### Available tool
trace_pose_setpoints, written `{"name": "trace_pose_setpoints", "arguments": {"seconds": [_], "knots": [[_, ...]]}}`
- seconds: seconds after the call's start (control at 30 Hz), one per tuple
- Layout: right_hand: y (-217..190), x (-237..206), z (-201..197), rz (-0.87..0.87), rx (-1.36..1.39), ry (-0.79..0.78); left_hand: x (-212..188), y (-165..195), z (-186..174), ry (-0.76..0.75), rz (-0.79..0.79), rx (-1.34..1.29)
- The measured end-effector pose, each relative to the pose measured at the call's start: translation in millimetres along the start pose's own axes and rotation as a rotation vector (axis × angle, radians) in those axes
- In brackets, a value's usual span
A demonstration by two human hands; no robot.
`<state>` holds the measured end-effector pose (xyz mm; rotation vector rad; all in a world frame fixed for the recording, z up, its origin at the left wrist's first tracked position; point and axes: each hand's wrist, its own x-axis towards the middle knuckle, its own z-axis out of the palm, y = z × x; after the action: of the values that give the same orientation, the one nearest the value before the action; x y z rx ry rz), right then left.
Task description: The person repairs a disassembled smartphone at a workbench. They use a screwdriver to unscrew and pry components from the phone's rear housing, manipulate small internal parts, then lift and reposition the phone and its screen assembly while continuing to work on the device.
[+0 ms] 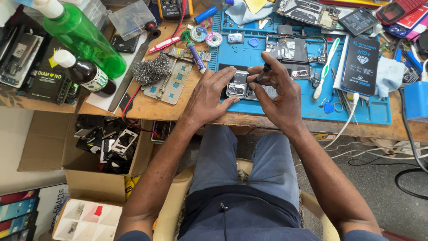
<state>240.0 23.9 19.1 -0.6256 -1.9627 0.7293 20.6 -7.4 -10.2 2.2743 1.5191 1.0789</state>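
An opened phone (237, 85) with its camera module showing lies on a blue work mat (312, 107). My left hand (208, 96) rests flat on the phone's left side and holds it down. My right hand (277, 89) grips a small dark screwdriver (263, 72), tip down on the phone's upper right part. The fingers of both hands hide much of the phone.
Another opened phone (292, 49) and a white toothbrush (326, 67) lie on the mat behind. A green bottle (84, 38), a dark bottle (87, 73), steel wool (151, 69) and a metal plate (171, 82) sit left. A cardboard box (100, 151) of parts stands below the bench.
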Motion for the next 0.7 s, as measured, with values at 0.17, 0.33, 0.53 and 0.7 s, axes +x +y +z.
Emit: {"name": "trace_pose_setpoints", "arguments": {"seconds": [0.17,0.33,0.53,0.7], "knots": [[0.7,-0.3,5.7,-0.022,-0.153,0.066,-0.1,1.2,-0.7,-0.002,-0.004,0.008],[0.4,4.0,7.7,-0.048,-0.318,0.065,0.6,2.3,-2.1,-0.008,-0.015,0.003],[-2.5,11.4,-9.2,-0.033,-0.145,-0.088,-0.4,1.1,-1.3,-0.001,-0.006,0.012],[-10.8,11.9,-4.1,-0.033,-0.354,-0.024,0.4,2.0,-0.7,-0.002,-0.012,0.009]]}}
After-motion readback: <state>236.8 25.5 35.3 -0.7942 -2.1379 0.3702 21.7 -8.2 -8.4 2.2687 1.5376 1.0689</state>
